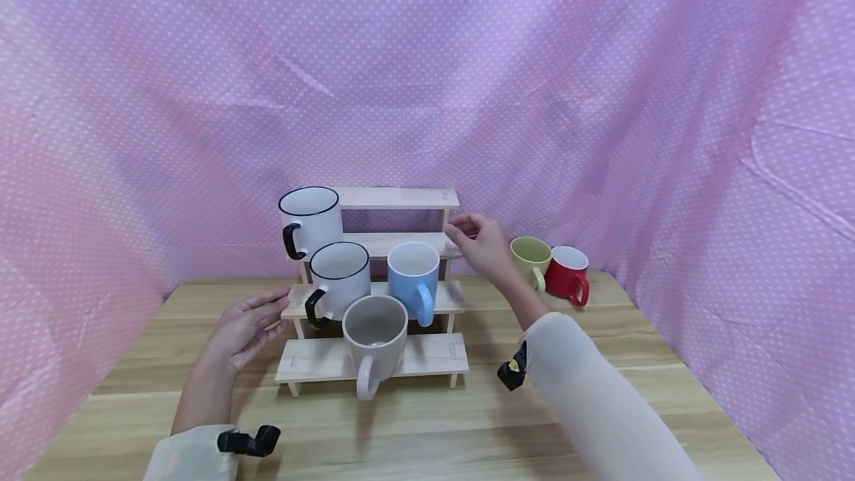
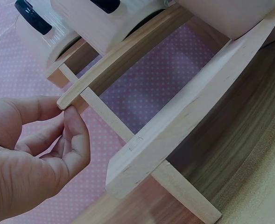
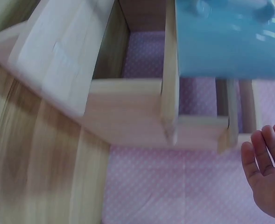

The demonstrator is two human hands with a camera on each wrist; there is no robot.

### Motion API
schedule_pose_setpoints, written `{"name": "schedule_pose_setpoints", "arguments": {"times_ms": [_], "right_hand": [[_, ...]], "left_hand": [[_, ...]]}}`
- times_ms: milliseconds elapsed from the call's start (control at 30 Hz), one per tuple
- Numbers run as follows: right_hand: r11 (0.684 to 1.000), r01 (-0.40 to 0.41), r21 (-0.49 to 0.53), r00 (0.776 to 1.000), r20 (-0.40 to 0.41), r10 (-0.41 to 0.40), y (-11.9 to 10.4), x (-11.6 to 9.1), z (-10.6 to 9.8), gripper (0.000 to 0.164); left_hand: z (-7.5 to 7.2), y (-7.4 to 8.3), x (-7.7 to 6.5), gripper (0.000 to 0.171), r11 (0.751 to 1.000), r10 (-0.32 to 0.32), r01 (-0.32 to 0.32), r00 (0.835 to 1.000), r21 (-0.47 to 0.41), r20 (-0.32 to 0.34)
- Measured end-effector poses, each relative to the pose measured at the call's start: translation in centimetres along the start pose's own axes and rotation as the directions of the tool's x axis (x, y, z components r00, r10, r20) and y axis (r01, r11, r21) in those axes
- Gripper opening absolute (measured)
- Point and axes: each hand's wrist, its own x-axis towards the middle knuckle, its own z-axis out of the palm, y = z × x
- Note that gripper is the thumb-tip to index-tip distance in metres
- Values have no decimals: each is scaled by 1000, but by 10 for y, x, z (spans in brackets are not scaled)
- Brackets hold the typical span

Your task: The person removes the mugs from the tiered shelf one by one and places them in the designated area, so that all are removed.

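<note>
A wooden tiered shelf (image 1: 430, 351) stands on the table, several steps high. My left hand (image 1: 243, 329) pinches the left end of its second step between thumb and fingers, plain in the left wrist view. My right hand (image 1: 484, 247) is beside the right end of the upper steps, fingers loosely bent and holding nothing. A white mug with black rim and handle (image 1: 320, 225) sits up on the left of the third step. On the second step are a similar black-rimmed mug (image 1: 350, 292) and a light blue mug (image 1: 407, 284). The lowest step bears a greyish-beige mug (image 1: 384, 351).
To the right of the shelf, a green mug (image 1: 524, 266) and a red mug (image 1: 561, 280) stand close together on the wooden table (image 1: 427, 436). Behind hangs a pink-purple dotted cloth (image 1: 427, 95), which also runs along both sides.
</note>
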Motion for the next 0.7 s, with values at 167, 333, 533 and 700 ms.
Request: {"name": "schedule_pose_setpoints", "arguments": {"times_ms": [167,333,533,700], "right_hand": [[999,44,-31,998,47,-42,-19,1,12,18],[994,91,-60,993,84,-86,-33,3,23,19],[987,138,-83,978,171,-123,-52,3,36,22],[984,161,-72,965,222,-141,-66,5,46,24]], "left_hand": [[-1,0,0,23,1000,3,-3,1000,14,-4],[0,0,-1,23,1000,4,-4,1000,0,-3],[1,2,-2,23,1000,-2,2,1000,-7,-5],[1,2,-2,23,1000,-2,2,1000,-12,0]]}}
